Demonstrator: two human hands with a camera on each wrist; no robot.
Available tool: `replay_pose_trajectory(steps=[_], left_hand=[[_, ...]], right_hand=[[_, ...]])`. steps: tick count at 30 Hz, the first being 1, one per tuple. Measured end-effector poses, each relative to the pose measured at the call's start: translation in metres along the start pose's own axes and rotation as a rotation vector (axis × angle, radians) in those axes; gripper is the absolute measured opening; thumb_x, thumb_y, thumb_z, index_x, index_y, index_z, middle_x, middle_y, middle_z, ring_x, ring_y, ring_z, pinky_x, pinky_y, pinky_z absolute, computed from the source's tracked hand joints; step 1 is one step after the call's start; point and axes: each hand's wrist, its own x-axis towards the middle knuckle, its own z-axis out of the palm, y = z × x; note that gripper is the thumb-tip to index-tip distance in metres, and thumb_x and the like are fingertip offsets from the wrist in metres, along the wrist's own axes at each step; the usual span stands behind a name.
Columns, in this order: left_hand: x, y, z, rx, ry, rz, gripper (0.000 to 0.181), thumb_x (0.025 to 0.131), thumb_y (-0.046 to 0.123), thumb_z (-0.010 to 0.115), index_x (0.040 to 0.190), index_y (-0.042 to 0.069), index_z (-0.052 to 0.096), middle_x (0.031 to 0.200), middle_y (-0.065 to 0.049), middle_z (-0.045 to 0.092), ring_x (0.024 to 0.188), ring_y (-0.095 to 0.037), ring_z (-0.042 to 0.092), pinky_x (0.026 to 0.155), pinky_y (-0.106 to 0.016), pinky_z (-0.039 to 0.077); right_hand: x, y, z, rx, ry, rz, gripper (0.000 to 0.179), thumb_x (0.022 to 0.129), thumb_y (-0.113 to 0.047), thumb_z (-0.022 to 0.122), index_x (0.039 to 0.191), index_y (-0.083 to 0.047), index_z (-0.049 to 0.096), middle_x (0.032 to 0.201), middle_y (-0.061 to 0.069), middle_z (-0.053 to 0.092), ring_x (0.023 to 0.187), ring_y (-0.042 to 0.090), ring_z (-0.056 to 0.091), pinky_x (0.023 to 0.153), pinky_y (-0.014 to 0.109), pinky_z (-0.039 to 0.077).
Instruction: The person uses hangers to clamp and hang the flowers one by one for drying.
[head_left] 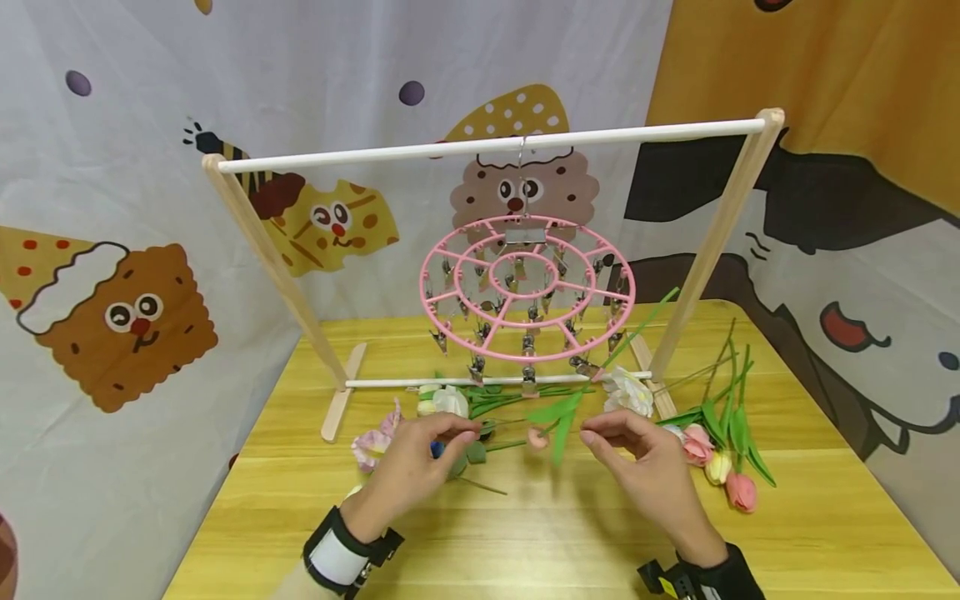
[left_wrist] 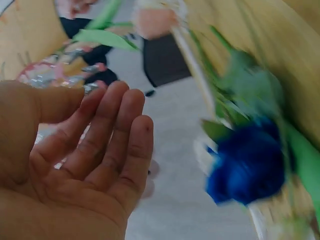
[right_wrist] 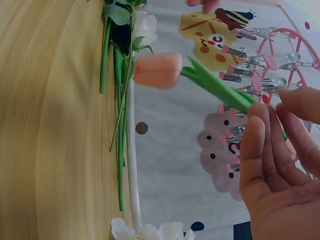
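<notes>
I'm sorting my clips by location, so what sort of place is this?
Probably an indoor tabletop staged for crafts or filming: a cartoon-print cloth serves as a backdrop to a wood-grain table, with loose, artificial-looking flowers on it. I can't tell whether it's a home or studio.

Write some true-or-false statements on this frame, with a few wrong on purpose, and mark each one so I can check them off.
1. The pink rack hangs from the white bar. True.
2. The peach tulip hangs bloom up. False: it hangs bloom down.
3. The left hand grips the blue flower. False: the left hand is empty, and the blue flower is apart from it.
4. A yellow tulip lies on the table between two pink tulips. True.
5. The wrist of the right hand is bare. False: a black strap is around it.
</notes>
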Motion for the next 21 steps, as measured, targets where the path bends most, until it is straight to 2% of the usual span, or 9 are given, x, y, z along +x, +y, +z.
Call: replay_pose_trajectory(steps=[5,8,10,14,18,21], left_hand=[[-0.004,-0.020,0.000,0.108,-0.066,0.059,0.014,0.107,0.010,0.086,0.120,0.014,0.089,0.113,-0.002,0.089,0.096,-0.010,0.081,0.081,-0.032,0.070],[-0.008,-0.030,-0.001,0.218,-0.099,0.113,0.013,0.101,0.009,0.092,0.114,0.012,0.090,0.106,-0.002,0.087,0.095,-0.012,0.081,0.085,-0.036,0.071],[-0.010,-0.035,-0.001,0.306,-0.106,0.154,0.014,0.097,0.011,0.096,0.110,0.013,0.090,0.102,0.001,0.086,0.094,-0.012,0.079,0.086,-0.033,0.070],[-0.016,-0.039,-0.002,0.445,-0.108,0.219,0.020,0.092,0.014,0.101,0.108,0.015,0.091,0.102,0.004,0.086,0.095,-0.013,0.078,0.090,-0.035,0.069],[-0.018,-0.040,-0.001,0.517,-0.109,0.233,0.023,0.088,0.016,0.103,0.108,0.018,0.091,0.105,0.005,0.086,0.101,-0.015,0.077,0.094,-0.040,0.066],[-0.019,-0.041,0.000,0.563,-0.115,0.236,0.022,0.088,0.017,0.103,0.106,0.021,0.091,0.105,0.006,0.086,0.101,-0.014,0.074,0.091,-0.038,0.060]], right_hand=[[0.000,-0.001,0.001,-0.060,-0.075,-0.054,0.019,0.107,-0.002,0.083,0.122,-0.015,0.084,0.110,-0.002,0.085,0.095,0.007,0.081,0.087,0.026,0.070],[0.002,-0.003,0.004,-0.084,-0.123,-0.084,0.019,0.107,-0.005,0.084,0.121,-0.017,0.085,0.112,-0.002,0.087,0.095,0.007,0.082,0.086,0.028,0.071],[0.004,-0.003,0.006,-0.098,-0.150,-0.102,0.017,0.107,-0.006,0.085,0.121,-0.017,0.085,0.114,0.000,0.088,0.097,0.007,0.082,0.086,0.026,0.070],[0.005,-0.004,0.012,-0.115,-0.183,-0.122,0.020,0.105,-0.006,0.087,0.119,-0.021,0.086,0.115,0.001,0.090,0.098,0.006,0.083,0.085,0.026,0.071],[0.007,-0.004,0.018,-0.124,-0.208,-0.117,0.028,0.103,-0.005,0.089,0.119,-0.028,0.086,0.118,-0.005,0.089,0.099,0.004,0.083,0.085,0.026,0.071],[0.009,-0.004,0.022,-0.134,-0.227,-0.106,0.030,0.102,-0.005,0.089,0.120,-0.029,0.086,0.118,-0.007,0.088,0.100,0.002,0.082,0.085,0.027,0.072]])
